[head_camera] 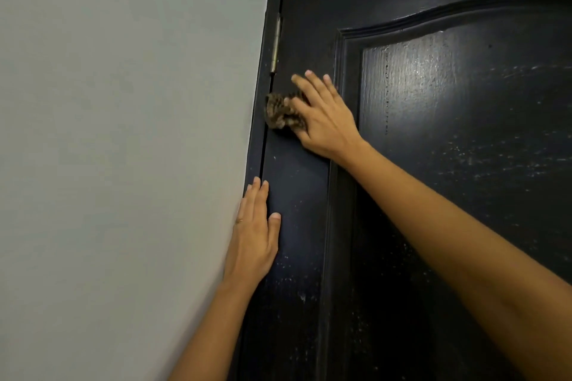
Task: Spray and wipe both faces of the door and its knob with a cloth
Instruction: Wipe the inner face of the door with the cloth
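- Head view: camera worn on the head, facing forward onto the hinge side of the glossy black panelled wooden door [433,148], very near (it runs off the top, right and bottom edges).
- Wide-angle lens: the pale grey painted wall [108,133] fills the left, its border bowed.

left hand [255,235] flat, fingers straight and together, thumb apart, right hand [325,114] higher, fingers straight and spread

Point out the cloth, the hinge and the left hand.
cloth [280,111], head view, its exposed bunched end.
hinge [275,43], head view, middle of its barrel.
left hand [257,232], head view, its back.
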